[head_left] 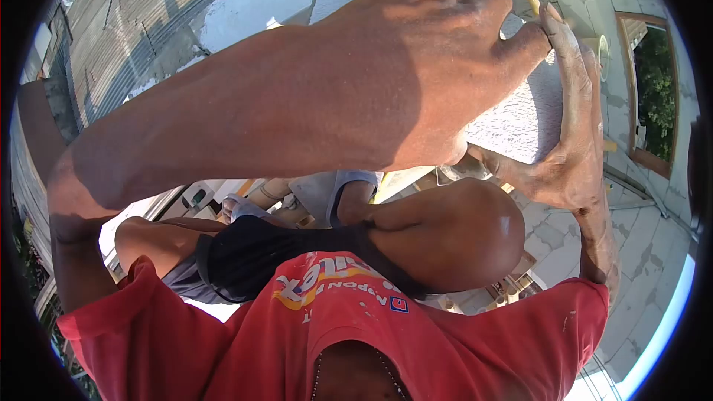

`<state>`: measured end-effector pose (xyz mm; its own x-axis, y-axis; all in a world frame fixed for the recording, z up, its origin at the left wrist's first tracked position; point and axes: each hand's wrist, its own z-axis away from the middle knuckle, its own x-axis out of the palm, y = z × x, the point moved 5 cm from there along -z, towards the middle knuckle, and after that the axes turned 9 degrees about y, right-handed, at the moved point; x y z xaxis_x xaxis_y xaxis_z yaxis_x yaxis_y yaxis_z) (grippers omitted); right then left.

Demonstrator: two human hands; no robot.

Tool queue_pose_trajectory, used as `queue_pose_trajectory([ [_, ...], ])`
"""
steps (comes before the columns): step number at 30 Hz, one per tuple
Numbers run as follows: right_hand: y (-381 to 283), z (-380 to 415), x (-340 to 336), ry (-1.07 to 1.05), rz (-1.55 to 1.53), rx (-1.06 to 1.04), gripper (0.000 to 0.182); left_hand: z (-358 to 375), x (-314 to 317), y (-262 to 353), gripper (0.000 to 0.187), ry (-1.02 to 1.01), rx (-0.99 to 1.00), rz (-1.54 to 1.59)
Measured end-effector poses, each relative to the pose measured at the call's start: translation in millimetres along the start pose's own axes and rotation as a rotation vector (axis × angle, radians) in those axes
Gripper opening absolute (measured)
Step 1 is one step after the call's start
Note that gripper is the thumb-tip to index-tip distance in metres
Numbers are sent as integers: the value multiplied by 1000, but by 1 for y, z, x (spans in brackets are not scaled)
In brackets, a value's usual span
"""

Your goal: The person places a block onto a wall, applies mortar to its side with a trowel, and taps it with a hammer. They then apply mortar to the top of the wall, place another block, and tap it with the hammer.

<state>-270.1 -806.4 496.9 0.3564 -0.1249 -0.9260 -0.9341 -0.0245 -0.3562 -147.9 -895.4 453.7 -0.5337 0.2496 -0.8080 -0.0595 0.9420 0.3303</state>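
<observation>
A pale block [523,122] with a rough, ridged face, resembling lightweight concrete, sits between my two hands. My right hand [575,115] is wrapped around its right side, the fingers along the edge and the thumb under its near end. Across the top of the block lies my left hand [453,37], back of the hand toward me, with bent fingers. Its thumb meets the fingertips of my right hand. My left palm and what the far fingers press on are hidden.
Corrugated roofing [141,30] slopes away at the upper left beside a white surface [252,4]. A block wall [646,252] with a wood-framed window opening [653,89] stands at right. Below my bent knee [483,230] are bits of timber and other items.
</observation>
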Motion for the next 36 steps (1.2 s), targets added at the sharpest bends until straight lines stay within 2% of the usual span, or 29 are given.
queue_pose_trajectory([
  [1,6,2,-9,44,6,55,99,-13,-1,2,83,11,35,13],
  [6,56,20,-49,245,27,312,99,-67,2,19,70,134,254,34],
  [9,102,36,-68,361,51,440,98,-47,-14,14,64,237,240,143],
  [10,124,40,-73,400,79,446,93,-31,-19,8,62,275,199,203],
  [13,164,45,-79,454,91,526,80,16,-10,-28,56,229,-147,494],
  [17,211,38,-57,553,165,477,69,50,84,-67,51,-22,-879,1025],
  [19,242,36,-40,566,181,476,67,38,141,-82,53,-73,-1089,971],
  [22,257,29,-16,604,228,426,66,7,282,-100,52,83,-1199,1381],
  [23,261,25,-10,618,216,431,66,-11,312,-100,50,153,-1225,1551],
  [26,275,24,11,637,163,477,67,-53,374,-88,49,199,-1569,1740],
  [27,282,21,17,652,147,470,68,-62,393,-89,47,128,-1560,1720],
  [29,293,23,30,669,114,478,69,-75,393,-88,41,149,-1575,1768],
  [32,303,22,51,667,73,512,73,-84,406,-104,34,334,-1435,1911],
  [36,321,18,75,638,32,529,78,-79,415,-120,31,285,-1538,1941],
])
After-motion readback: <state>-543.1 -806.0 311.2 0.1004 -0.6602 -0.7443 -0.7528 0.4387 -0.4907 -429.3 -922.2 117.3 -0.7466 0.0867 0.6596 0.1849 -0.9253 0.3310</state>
